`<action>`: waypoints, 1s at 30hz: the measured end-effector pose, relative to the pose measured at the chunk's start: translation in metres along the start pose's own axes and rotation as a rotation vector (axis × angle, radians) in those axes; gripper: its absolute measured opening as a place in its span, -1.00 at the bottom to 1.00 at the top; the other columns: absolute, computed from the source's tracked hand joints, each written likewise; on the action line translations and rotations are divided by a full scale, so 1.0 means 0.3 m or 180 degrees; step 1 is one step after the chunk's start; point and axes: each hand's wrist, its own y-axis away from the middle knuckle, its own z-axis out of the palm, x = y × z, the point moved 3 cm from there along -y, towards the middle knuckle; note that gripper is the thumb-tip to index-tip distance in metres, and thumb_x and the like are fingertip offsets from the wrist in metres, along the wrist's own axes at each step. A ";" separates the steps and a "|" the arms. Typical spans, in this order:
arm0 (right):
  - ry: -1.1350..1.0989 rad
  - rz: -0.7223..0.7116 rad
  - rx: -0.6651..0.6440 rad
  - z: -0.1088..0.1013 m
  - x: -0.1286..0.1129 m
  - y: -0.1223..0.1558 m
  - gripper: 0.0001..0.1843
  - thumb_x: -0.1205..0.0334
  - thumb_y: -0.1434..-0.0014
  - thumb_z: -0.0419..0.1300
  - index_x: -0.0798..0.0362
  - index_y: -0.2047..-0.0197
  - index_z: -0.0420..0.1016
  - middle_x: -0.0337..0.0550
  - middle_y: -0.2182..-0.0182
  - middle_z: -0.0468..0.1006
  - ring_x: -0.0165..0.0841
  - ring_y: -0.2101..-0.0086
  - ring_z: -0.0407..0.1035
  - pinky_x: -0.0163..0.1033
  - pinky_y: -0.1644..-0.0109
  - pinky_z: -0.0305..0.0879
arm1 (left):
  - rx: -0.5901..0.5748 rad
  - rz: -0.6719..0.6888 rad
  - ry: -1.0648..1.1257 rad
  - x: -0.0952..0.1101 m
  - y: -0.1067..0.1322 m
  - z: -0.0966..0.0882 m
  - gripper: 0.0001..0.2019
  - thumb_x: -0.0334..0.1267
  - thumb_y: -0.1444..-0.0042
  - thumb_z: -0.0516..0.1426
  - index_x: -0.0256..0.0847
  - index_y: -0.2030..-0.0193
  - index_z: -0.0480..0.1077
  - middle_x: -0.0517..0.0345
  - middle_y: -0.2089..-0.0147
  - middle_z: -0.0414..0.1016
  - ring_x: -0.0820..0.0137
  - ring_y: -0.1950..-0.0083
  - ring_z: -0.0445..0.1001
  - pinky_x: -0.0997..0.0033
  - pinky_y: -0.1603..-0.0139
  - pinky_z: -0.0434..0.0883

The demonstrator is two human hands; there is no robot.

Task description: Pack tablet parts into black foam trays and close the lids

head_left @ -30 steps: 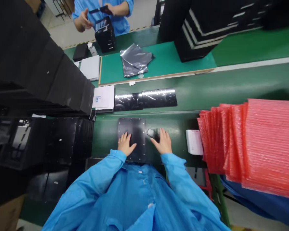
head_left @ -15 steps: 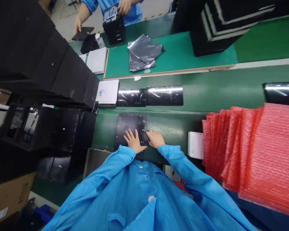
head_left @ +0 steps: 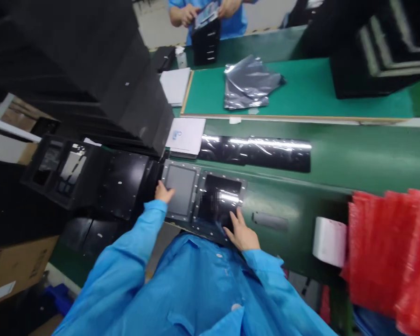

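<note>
In the head view, two flat black panels are laid side by side on the green desk (head_left: pixel 350 163), and both are edged with small metal studs. The left panel (head_left: pixel 180 190) is fitted with a dull grey window, and the right panel (head_left: pixel 220 198) is fitted with a glossy dark window, part of which is hidden by a blurred patch. The left hand (head_left: pixel 164 192) is held open, with its fingertips resting on the left edge of the grey window and nothing pinched. The right hand (head_left: pixel 241 233) is spread, with its fingers laid on the lower part of the right panel near the glossy window. Both forearms are covered by blue sleeves (head_left: pixel 140 238). Just above the panels, a plastic-wrapped black strip (head_left: pixel 255 153) is laid beside a white paper sheet (head_left: pixel 184 135). To the right, a roll of white tape (head_left: pixel 330 241) is stood next to red bubble-wrap bags (head_left: pixel 388 252). A stack of black foam trays (head_left: pixel 91 70) is piled at the left. On a green mat (head_left: pixel 294 88) beyond, grey foil bags (head_left: pixel 248 83) are heaped. At the far side, a flat item (head_left: pixel 206 15) is held in both hands by a co-worker in blue above a black box (head_left: pixel 206 42).
</note>
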 end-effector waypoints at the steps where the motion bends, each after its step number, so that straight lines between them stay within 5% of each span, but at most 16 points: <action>1: -0.0415 0.0197 0.0110 0.017 -0.026 -0.015 -0.33 -0.05 -0.10 0.08 0.04 -0.25 0.25 0.11 -0.30 0.13 -0.10 0.17 0.48 -0.03 0.19 0.46 | 0.0035 -0.0034 -0.0051 -0.009 0.021 0.042 -0.18 -0.21 0.08 0.20 -0.39 -0.33 0.05 -0.31 -0.35 0.12 -0.03 -0.40 0.02 -0.02 -0.36 0.02; 5: -0.2158 0.1250 0.0433 0.050 -0.034 -0.096 -0.09 -0.25 0.18 0.22 0.01 -0.21 0.25 0.06 -0.03 0.47 -0.13 0.27 0.50 -0.07 0.28 0.47 | -0.1286 0.0565 -0.0332 -0.036 0.135 0.279 -0.02 0.08 0.01 0.12 -0.45 -0.42 -0.18 -0.25 -0.46 -0.22 0.01 -0.47 -0.29 -0.09 -0.42 -0.20; 7: -0.2485 0.1630 0.0543 0.044 -0.021 -0.137 -0.18 -0.26 0.26 0.25 -0.07 -0.07 0.37 -0.05 0.18 0.56 -0.16 0.38 0.49 -0.10 0.37 0.46 | -0.1520 0.0753 -0.0143 -0.057 0.164 0.329 0.08 0.21 0.04 0.09 -0.47 -0.43 -0.27 -0.21 -0.48 -0.33 0.02 -0.47 -0.45 -0.12 -0.43 -0.31; 11: -0.2171 0.1573 0.0549 0.006 -0.061 -0.172 -0.53 -0.26 0.31 0.28 -0.12 0.38 0.50 -0.13 0.53 0.47 -0.12 0.51 0.41 -0.05 0.52 0.38 | -0.1713 0.0813 0.0326 -0.098 0.181 0.269 0.16 0.29 0.10 0.11 -0.50 -0.43 -0.26 -0.22 -0.48 -0.32 0.01 -0.47 -0.48 -0.12 -0.42 -0.34; 14: -0.2270 0.1322 0.0240 -0.025 -0.121 -0.165 -0.49 -0.32 0.34 0.28 -0.08 0.48 0.49 -0.13 0.64 0.39 -0.06 0.52 0.39 0.02 0.48 0.38 | -0.1622 0.0595 0.0755 -0.089 0.180 0.182 0.12 0.18 0.20 0.25 -0.42 -0.40 -0.06 -0.23 -0.45 -0.13 -0.02 -0.46 -0.21 -0.07 -0.42 -0.16; 17: -0.3118 0.0957 -0.0047 -0.103 -0.123 -0.179 -0.30 -0.51 0.31 0.12 -0.06 0.37 0.51 0.00 0.50 0.49 0.01 0.38 0.44 0.10 0.31 0.40 | -0.1856 0.0407 0.1340 -0.015 0.213 0.131 -0.30 0.00 0.11 0.27 -0.32 -0.17 0.35 -0.06 -0.18 0.42 0.09 -0.23 0.32 0.11 -0.25 0.26; 19: -0.3696 0.0696 -0.0010 -0.204 -0.054 -0.224 -0.17 -0.58 0.20 -0.08 -0.06 0.24 0.49 0.10 0.34 0.52 0.02 0.29 0.43 0.16 0.19 0.36 | -0.1832 0.0547 0.1547 0.057 0.260 0.100 -0.53 -0.08 0.03 0.23 -0.32 0.02 0.48 0.07 0.06 0.57 0.19 -0.04 0.47 0.22 -0.09 0.39; 22: -0.3891 0.0687 0.0594 -0.396 0.154 -0.338 -0.30 -0.43 -0.02 -0.22 -0.07 0.16 0.40 0.14 0.29 0.46 -0.06 0.31 0.38 0.17 0.08 0.28 | -0.1173 0.0823 0.1740 0.131 0.353 0.017 -0.58 -0.05 0.02 0.22 -0.32 0.10 0.52 0.07 0.14 0.60 0.19 0.04 0.50 0.25 -0.01 0.43; 25: -0.3080 0.0723 0.0909 -0.538 0.351 -0.468 -0.34 -0.21 -0.13 -0.51 -0.08 0.34 0.30 -0.06 0.59 0.20 -0.17 0.53 0.23 0.17 0.17 0.26 | -0.0077 0.0753 0.1712 0.098 0.460 -0.135 -0.58 0.04 0.05 0.21 -0.29 0.22 0.55 0.01 0.20 0.62 0.18 0.13 0.54 0.25 0.06 0.47; 28: -0.2225 0.0327 0.0932 -0.602 0.417 -0.573 -0.24 -0.11 -0.12 -0.71 -0.08 0.38 0.27 -0.24 0.68 -0.03 -0.27 0.65 0.05 0.15 0.30 0.26 | 0.1496 0.0492 0.1172 -0.016 0.570 -0.352 -0.63 0.07 0.08 0.20 -0.25 0.39 0.53 0.04 0.37 0.61 0.20 0.29 0.56 0.25 0.20 0.51; 30: -0.1809 -0.0066 0.1017 -0.631 0.395 -0.607 -0.16 -0.14 -0.14 -0.73 -0.05 0.32 0.32 -0.21 0.67 0.05 -0.29 0.63 0.08 0.12 0.32 0.26 | 0.2470 0.0485 0.0605 -0.084 0.621 -0.507 -0.65 0.06 0.06 0.17 -0.22 0.40 0.52 0.07 0.39 0.60 0.21 0.32 0.55 0.25 0.21 0.50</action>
